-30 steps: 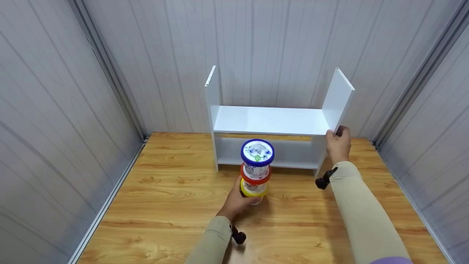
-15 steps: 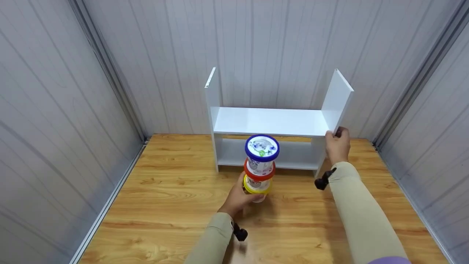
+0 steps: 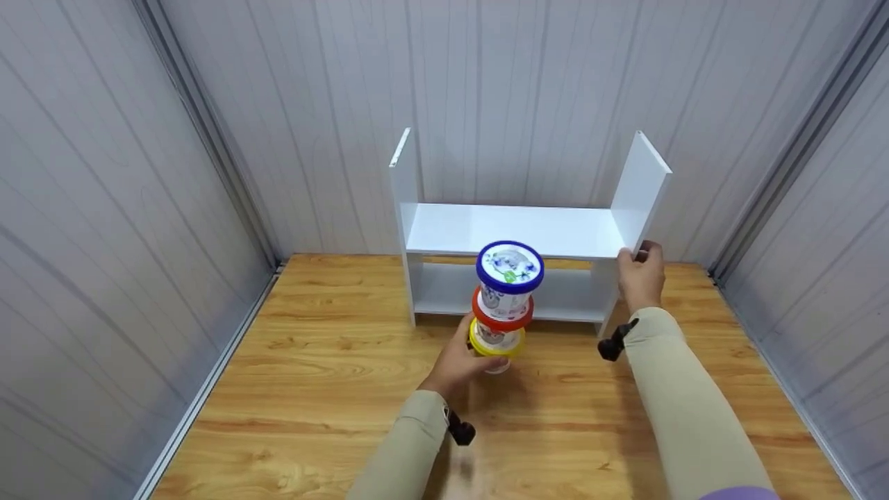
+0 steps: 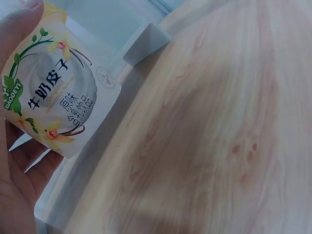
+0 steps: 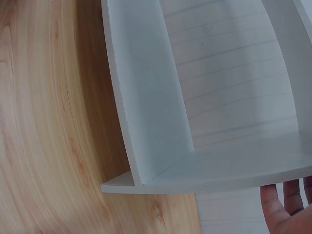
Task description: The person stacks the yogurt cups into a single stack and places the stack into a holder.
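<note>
My left hand grips the lowest of three stacked tubs, a white tub with a yellow lid. On top of it stands a tub with a red lid, and above that one with a blue lid. The stack leans slightly to the right and appears raised off the table, in front of a white two-level shelf. My right hand holds the shelf's right side panel at its front edge. In the right wrist view, fingers show at that panel's outer face.
The wood-grain table carries the shelf near the back wall. Pale panel walls rise on the left and right. The shelf's side panels stand up above its upper board, with an open top between them.
My left hand has moved the stacked tubs away from me and to the right, toward the shelf. The right hand stays on the side panel.
</note>
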Demonstrator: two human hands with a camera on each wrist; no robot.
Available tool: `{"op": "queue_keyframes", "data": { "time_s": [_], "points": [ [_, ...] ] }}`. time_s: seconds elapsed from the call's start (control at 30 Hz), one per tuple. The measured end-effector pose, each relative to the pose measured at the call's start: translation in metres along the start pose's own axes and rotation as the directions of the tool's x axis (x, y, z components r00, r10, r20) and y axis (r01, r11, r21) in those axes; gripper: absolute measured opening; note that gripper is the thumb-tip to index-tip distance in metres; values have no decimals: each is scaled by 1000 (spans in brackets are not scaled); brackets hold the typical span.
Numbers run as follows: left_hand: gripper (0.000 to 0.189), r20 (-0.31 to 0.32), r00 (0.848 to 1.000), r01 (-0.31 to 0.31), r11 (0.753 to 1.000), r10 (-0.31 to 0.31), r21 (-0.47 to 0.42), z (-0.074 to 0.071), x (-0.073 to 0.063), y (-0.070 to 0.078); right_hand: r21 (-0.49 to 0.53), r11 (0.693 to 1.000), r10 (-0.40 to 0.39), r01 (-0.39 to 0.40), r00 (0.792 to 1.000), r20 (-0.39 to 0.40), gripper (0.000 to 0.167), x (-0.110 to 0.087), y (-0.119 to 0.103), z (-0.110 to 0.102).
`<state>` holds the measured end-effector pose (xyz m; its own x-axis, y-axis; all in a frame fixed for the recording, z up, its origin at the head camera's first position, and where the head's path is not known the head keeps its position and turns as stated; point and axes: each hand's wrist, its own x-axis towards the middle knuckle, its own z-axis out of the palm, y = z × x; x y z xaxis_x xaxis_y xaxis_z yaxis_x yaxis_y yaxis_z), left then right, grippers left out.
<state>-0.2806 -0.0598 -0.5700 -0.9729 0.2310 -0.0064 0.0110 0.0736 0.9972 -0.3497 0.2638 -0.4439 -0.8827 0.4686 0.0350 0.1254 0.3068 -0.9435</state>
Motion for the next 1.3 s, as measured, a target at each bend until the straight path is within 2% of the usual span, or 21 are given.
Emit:
{"op": "queue_keyframes", "data": {
  "time_s": [0.23,0.53,0.93,1.3],
  "points": [
    [100,4,999,-32,999,32,35,2,5,6,-1,999,33,-33,999,23,61,-1,-1,-2],
    [96,20,997,-71,997,70,35,5,8,15,12,1000,-6,5,1000,27,63,-2,4,-4],
    [95,17,997,-72,995,71,64,5,13,31,6,1000,8,-8,1000,17,62,-1,5,-3],
    [96,24,995,-96,992,95,84,4,16,47,2,1000,-4,4,1000,18,62,-3,5,-2]
  ]
}}
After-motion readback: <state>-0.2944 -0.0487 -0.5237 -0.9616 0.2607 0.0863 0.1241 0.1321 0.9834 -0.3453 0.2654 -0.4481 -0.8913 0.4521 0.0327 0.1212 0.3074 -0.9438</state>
